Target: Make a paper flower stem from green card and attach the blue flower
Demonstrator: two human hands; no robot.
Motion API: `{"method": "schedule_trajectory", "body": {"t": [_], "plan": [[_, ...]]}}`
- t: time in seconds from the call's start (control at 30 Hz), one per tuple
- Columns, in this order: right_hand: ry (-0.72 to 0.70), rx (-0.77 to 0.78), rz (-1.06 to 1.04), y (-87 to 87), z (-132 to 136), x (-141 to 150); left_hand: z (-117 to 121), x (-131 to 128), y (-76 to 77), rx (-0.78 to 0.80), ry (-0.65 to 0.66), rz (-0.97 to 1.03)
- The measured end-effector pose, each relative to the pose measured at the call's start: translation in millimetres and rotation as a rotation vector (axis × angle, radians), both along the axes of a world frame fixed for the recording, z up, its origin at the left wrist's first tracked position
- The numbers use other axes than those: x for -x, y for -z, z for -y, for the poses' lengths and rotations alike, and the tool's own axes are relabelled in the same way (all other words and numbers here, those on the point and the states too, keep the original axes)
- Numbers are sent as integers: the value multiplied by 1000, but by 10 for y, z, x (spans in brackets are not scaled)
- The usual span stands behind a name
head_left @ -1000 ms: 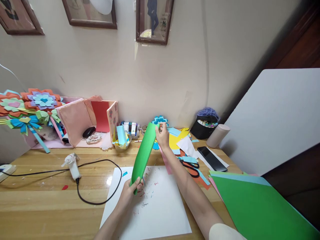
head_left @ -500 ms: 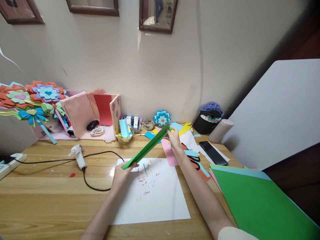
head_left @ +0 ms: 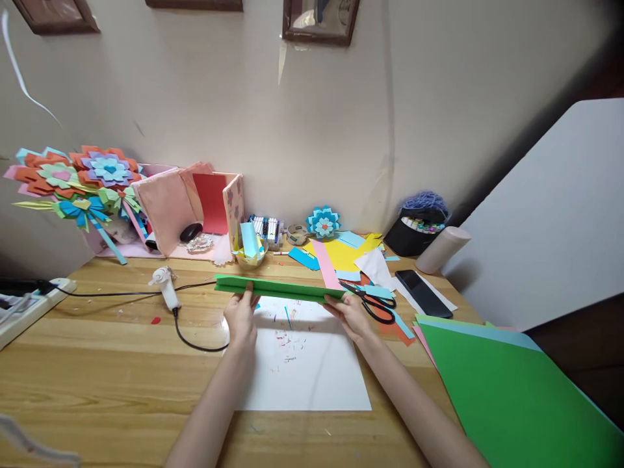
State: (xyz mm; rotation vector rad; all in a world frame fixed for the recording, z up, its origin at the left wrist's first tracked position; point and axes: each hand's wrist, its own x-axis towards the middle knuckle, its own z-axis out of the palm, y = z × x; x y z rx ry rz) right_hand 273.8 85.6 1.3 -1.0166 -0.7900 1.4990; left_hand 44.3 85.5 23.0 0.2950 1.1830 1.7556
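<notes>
Pinching a green paper strip (head_left: 285, 290) with a narrow two-handed grip: left hand (head_left: 242, 320) toward the left end, right hand (head_left: 351, 316) at the right end. Held crosswise over the far part of a white sheet (head_left: 322, 383), seemingly lifted clear of it. Already folded along the length, to judge by the long crease and narrow shape. Seemingly not yet pressed flat, and without visible cuts or glue, so probably early in the work. Number of folds left: impossible to tell from here. Just beyond the right hand, untouched: black scissors (head_left: 365, 298), just beside the near end of a pink strip (head_left: 325, 263). Farther off, seemingly finished already: a blue flower (head_left: 324, 222) at the far middle and more paper flowers (head_left: 110, 169) at the far left. Set down on the wooden surface (head_left: 121, 383) to the left, out of hand: a white glue gun (head_left: 167, 289). To the right: a dark phone (head_left: 423, 294), and nearer, a stack of coloured sheets (head_left: 511, 383), green on top, apparently uncut.
</notes>
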Motion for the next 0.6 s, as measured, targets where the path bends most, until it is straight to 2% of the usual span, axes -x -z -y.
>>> {"method": "schedule_trajectory", "body": {"t": [0.07, 0.13, 0.27, 0.33, 0.4, 0.47, 0.6], "plan": [[-23, -1, 37, 15, 88, -24, -24, -108, -59, -44, 15, -52], [-115, -21, 128, -15, 156, -83, -52, -168, -128, -87, 44, -126], [-348, -93, 318, -106, 269, -167, -155, -167, -278, -126, 123, -233], [-371, -116, 362, -108, 311, -152, -228, -178, -340, -135, 147, -267], [-299, -141, 360, -74, 331, -109, -281, -257, -372, -159, 186, -295], [-170, -143, 315, -25, 330, -55, -283, -424, -356, -176, 297, -311], [43, -91, 194, 39, 317, 29, -132, -882, -194, -176, 689, -304]]}}
